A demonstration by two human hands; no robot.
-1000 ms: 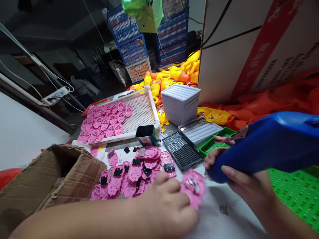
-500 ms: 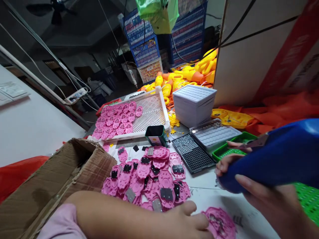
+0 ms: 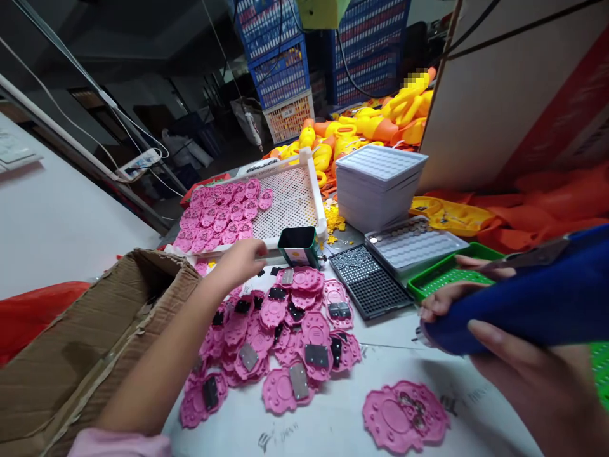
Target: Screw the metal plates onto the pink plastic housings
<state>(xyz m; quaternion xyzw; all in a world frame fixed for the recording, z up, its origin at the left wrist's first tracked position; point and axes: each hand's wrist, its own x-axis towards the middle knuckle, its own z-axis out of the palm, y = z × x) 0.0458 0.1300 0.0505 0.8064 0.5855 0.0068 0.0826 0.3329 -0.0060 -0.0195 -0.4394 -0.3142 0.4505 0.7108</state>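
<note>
My left hand [image 3: 243,261] reaches over the far left of a pile of pink plastic shells [image 3: 273,311], close to small black covers [image 3: 275,271] on the table. Its fingers are bent and a little apart, and no held thing shows. Many shells in the pile carry black or grey rectangular covers. In my right hand [image 3: 518,374] is a blue electric screwdriver [image 3: 528,311], its tip pointing left above the table. A single pink shell [image 3: 405,416] with an uncovered compartment lies at the front, touched by neither hand.
A black grid tray of screws [image 3: 368,279] lies beyond the pile, beside a dark green tin [image 3: 299,246]. White stacked trays [image 3: 380,184], a green basket [image 3: 447,273] and a white crate [image 3: 290,203] with pink shells stand behind. An open cardboard box [image 3: 157,298] is at left.
My left hand has left the single shell at the front and moved far to the left and away from me. The right hand still holds the screwdriver. The view has shifted slightly.
</note>
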